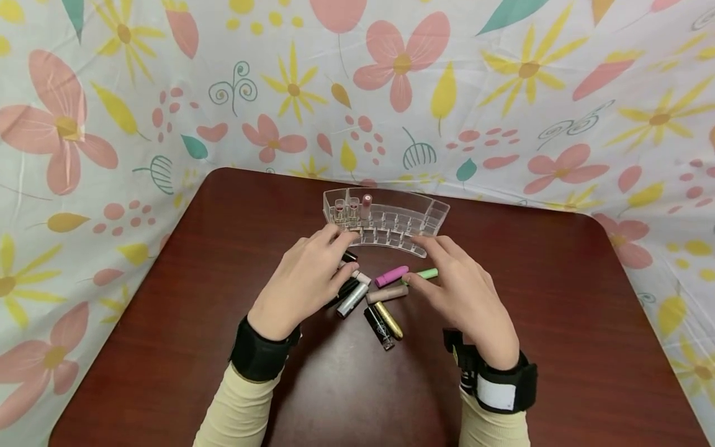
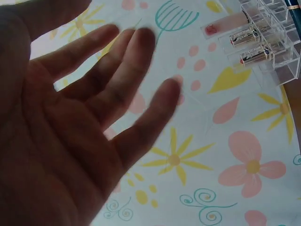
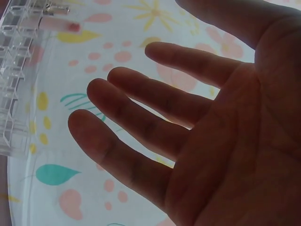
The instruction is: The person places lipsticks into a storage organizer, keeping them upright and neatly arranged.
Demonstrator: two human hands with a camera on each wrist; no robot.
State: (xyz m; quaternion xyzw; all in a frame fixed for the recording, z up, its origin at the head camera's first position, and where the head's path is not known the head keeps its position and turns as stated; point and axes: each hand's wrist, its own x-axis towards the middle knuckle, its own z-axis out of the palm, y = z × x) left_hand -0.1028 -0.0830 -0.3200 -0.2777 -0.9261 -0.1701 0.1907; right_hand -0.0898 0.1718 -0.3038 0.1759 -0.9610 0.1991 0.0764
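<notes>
My left hand (image 1: 301,280) hovers over the left side of a loose group of lipstick tubes, its fingers spread and its palm bare in the left wrist view. Near it lie a silver tube (image 1: 353,300), a pale tube (image 1: 361,277) and dark ones partly hidden beneath the hand. Opposite, my right hand (image 1: 469,292) is held with loosely extended fingers beside a green tube (image 1: 427,274), holding nothing. Between the hands lie a magenta tube (image 1: 392,276), a taupe one (image 1: 388,294), a gold one (image 1: 389,320) and a black one (image 1: 379,329).
Behind the hands stands a clear curved organizer (image 1: 399,196) with small slots. Three lipsticks, one of them reddish (image 1: 366,207), stand upright at its left. A floral cloth (image 1: 346,93) hangs behind the dark wooden table (image 1: 564,310).
</notes>
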